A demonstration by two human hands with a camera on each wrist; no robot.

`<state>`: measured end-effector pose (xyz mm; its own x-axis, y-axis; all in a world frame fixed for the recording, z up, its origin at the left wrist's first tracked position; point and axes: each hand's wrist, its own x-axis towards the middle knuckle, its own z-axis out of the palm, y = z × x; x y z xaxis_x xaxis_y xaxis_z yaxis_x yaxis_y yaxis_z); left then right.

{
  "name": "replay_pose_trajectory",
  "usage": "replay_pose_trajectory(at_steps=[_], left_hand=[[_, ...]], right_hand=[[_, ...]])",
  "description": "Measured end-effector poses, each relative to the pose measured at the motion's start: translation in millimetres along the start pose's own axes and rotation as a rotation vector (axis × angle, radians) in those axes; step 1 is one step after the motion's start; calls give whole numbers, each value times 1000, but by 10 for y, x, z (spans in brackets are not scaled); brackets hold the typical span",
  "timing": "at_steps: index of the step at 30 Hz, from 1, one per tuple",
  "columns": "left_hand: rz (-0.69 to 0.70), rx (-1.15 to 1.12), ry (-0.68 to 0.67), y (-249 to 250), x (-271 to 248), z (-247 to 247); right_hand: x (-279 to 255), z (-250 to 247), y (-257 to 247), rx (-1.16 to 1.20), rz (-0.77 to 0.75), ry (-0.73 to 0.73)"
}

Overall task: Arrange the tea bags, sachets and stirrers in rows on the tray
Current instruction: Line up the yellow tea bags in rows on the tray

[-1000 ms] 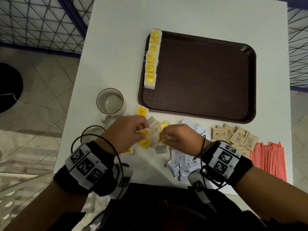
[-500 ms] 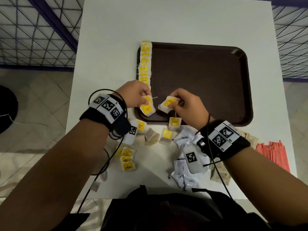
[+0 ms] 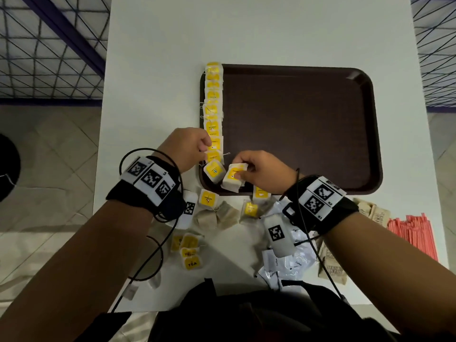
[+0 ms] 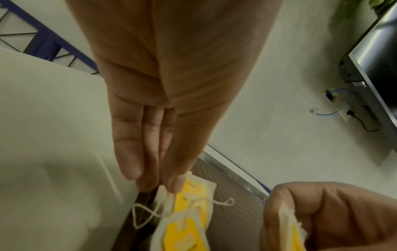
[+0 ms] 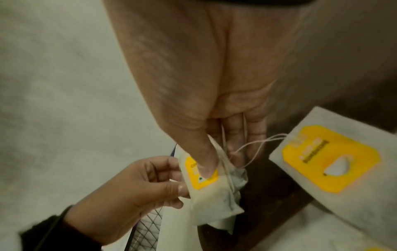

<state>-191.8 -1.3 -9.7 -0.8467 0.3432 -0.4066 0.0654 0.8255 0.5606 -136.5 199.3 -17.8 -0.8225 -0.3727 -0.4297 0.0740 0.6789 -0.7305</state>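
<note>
A brown tray carries a row of yellow-tagged tea bags down its left edge. At the row's near end my left hand pinches the corner of one tea bag. Beside it my right hand grips another tea bag, thumb on its yellow tag. A further tea bag hangs close by, its string leading to my right fingers. Loose tea bags, white sachets, brown sachets and red stirrers lie on the table.
The white table ends just left of the tray row, with tiled floor and a wire fence beyond. Most of the tray floor is bare. Cables hang from my wrists over the loose tea bags.
Both hands rose from the tea bag pile at the front of the table to the tray's near-left corner, each carrying a tea bag. The left one now sits at the row's end.
</note>
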Motion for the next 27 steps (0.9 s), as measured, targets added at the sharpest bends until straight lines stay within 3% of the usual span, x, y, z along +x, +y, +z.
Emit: replay_pose_trajectory(at_steps=[6,11,15,20,24,27], left_hand=[[-7,-12,16,38,4,42],[-23,-19,35,47,-1,75],[-8,-29,52,18,-4,78],[43,-60,177,23,-53,41],[57,-7,-6,27,-69,63],[37,76,-77,19,-54,83]], right_hand=[[157,173,-77,-55,-25,-21],[179,259,-97,-6,0,44],[152,278,-68,59,115,175],[144,295,-85,76,102,159],[150,280,-107,43,54,70],[180,284,-127,54,42,85]])
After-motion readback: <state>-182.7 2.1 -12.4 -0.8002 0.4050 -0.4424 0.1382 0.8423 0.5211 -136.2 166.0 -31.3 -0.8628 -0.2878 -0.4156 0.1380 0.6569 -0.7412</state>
